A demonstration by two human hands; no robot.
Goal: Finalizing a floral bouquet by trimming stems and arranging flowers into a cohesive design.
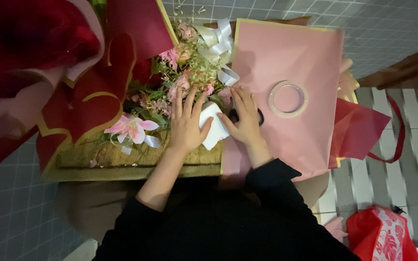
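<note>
I'm pressing my left hand [186, 126] flat onto a small white folded piece [214, 126], prob paper or cloth, can't tell which. Fingers are spread apart and stretched fwd, tips reaching into the flower stems, nothing clamped. The thumb is lying along the white piece's left edge.

My right hand [244, 118] is resting on the same white piece from the other side, fingers close together and lying flat, palm down, not gripping anything. Its fingertips are pointing up toward the bouquet. Just past that hand, black scissor handles [259, 116] are peeking out, mostly hidden by my knuckles, so I can't say if I'm touching them.

The white piece is sitting btw both hands, at the base of the bouquet [185, 77], where pink blooms and green sprigs are bunching up. A big pink lily [132, 128] is lying to the left on a brownish-green mat [136, 159]. White ribbon [218, 41] is looping at the bouquet's top right.

A pink wrapping sheet [286, 53] is spreading under my right hand, w/ a roll of clear tape [287, 98] lying on it, well apart from my fingers. Dark red wrapping paper [88, 92] w/ gold edging is piling up on the left. A red bag [380, 237] is sitting on the floor, bottom right.
</note>
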